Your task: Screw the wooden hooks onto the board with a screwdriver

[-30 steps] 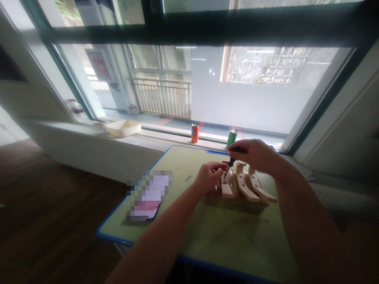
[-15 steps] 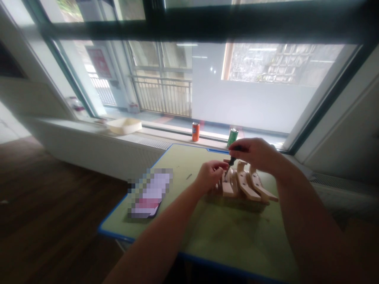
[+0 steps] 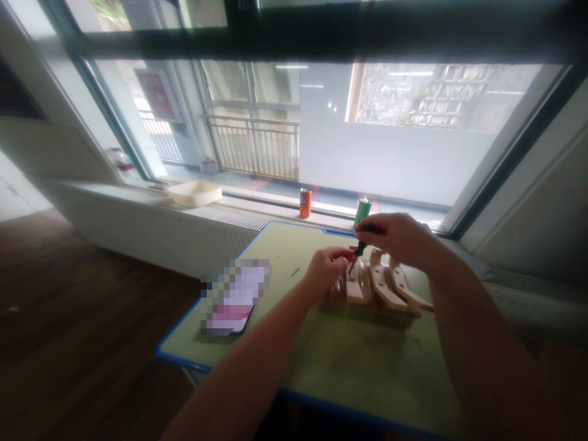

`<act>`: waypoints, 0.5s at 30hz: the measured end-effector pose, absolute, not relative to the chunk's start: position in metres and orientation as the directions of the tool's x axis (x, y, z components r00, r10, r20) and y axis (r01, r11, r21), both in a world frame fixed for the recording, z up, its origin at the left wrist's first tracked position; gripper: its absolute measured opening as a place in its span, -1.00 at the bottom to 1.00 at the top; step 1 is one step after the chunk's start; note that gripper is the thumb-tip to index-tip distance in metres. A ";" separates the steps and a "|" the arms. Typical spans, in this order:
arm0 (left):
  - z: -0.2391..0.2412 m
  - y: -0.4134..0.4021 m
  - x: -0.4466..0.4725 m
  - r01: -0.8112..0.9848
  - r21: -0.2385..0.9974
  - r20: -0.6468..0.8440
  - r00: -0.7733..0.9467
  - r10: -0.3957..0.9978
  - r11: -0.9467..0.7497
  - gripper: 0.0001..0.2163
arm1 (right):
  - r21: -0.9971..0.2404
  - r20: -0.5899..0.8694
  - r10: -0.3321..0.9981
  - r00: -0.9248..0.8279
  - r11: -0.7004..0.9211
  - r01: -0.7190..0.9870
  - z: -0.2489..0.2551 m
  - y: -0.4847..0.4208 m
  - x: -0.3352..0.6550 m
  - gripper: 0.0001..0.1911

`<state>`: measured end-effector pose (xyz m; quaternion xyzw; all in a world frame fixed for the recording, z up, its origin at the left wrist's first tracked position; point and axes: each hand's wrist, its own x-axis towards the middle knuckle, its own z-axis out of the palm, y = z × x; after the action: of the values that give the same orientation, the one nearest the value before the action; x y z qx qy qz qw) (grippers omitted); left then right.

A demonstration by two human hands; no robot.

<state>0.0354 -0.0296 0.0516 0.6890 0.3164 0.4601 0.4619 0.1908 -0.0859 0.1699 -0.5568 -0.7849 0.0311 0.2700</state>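
1. My right hand (image 3: 395, 239) is right of the middle of the frame, fingers closed round a small dark-handled screwdriver (image 3: 360, 248). The tool tilts down and to the left, and its tip meets the wood below.
2. My left hand (image 3: 327, 270) sits just left of that tip, fingers bunched together with thumb and fingertips right beside the blade. Whether they pinch anything is too small to tell.
3. The pale wooden assembly of curved slats (image 3: 383, 286) lies flat on the table under and between both hands. Its left end touches my left hand, and its slats fan out toward the lower right, beneath my right wrist.
4. The two hands are close together, apart only by the screwdriver's shaft.
5. The green table with a blue edge (image 3: 349, 361) fills the lower middle of the frame.
6. A flat blurred-out item (image 3: 234, 297) lies near the table's left edge, well apart from my hands. A thin short sliver (image 3: 294, 271) lies between it and my left hand.
7. On the windowsill behind the table stand an orange drink can (image 3: 305, 203) and a green drink can (image 3: 362, 211), the green one just above my right hand in the frame.
8. A shallow cream tray (image 3: 195, 193) rests on the sill at middle left.
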 end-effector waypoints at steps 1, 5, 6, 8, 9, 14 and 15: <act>0.051 -0.029 0.036 0.016 0.924 0.348 0.379 0.857 -0.382 -0.72 | -0.342 0.391 0.891 -0.232 0.375 0.862 0.170 -0.085 0.191 -0.72; 0.047 -0.028 0.036 0.086 0.901 0.352 0.429 0.832 -0.426 -0.73 | -0.313 0.397 0.888 -0.231 0.368 0.876 0.169 -0.084 0.191 -0.73; 0.047 -0.029 0.037 0.118 0.889 0.351 0.445 0.824 -0.443 -0.73 | -0.305 0.398 0.887 -0.232 0.367 0.879 0.169 -0.084 0.192 -0.73; 0.046 -0.030 0.037 0.186 0.850 0.366 0.466 0.805 -0.494 -0.73 | -0.292 0.400 0.887 -0.232 0.363 0.885 0.169 -0.084 0.193 -0.72; 0.045 -0.031 0.037 0.214 0.824 0.383 0.472 0.794 -0.525 -0.73 | -0.288 0.399 0.888 -0.230 0.359 0.888 0.169 -0.084 0.193 -0.72; 0.044 -0.036 0.037 0.272 0.717 0.457 0.512 0.728 -0.642 -0.72 | -0.286 0.384 0.893 -0.233 0.356 0.890 0.169 -0.083 0.196 -0.69; 0.043 -0.036 0.037 0.277 0.712 0.455 0.517 0.725 -0.645 -0.72 | -0.285 0.382 0.894 -0.233 0.354 0.891 0.169 -0.083 0.197 -0.68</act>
<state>0.0372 -0.0361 0.0434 0.8211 0.3050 0.3852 0.2904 0.1968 -0.0826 0.1687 -0.5684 -0.7852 0.0035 0.2458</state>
